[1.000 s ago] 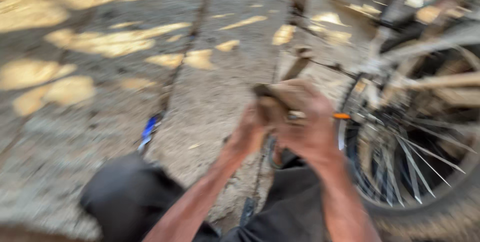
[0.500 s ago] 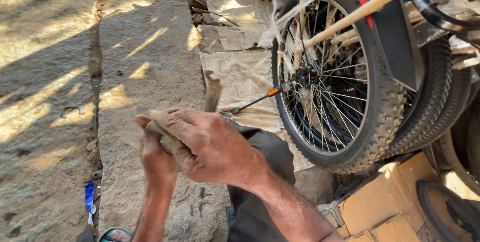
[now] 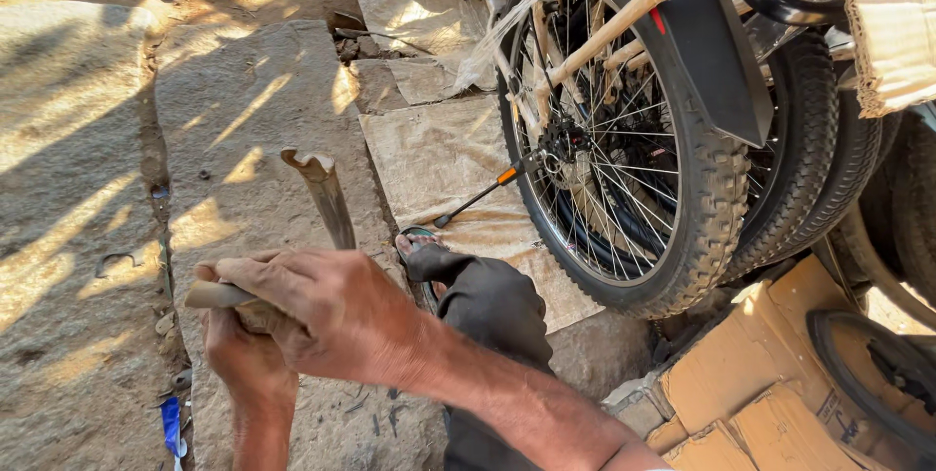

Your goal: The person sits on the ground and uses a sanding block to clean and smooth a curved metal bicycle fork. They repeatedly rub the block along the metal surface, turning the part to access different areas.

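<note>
While both hands grip together, the right hand over the left hand, they clamp a pale handle low over the stone floor; a bent metal tool rises just behind them. Beside the knee, a bike wheel leans propped on its kickstand.

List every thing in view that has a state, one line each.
Right hand: grip closed over the wooden handle.
Left hand: under the right, grip hidden.
Metal tool: upright, slightly tilted.
Bicycle wheel: upright, on the ground.
Kickstand: down.
Cardboard: torn.
</note>
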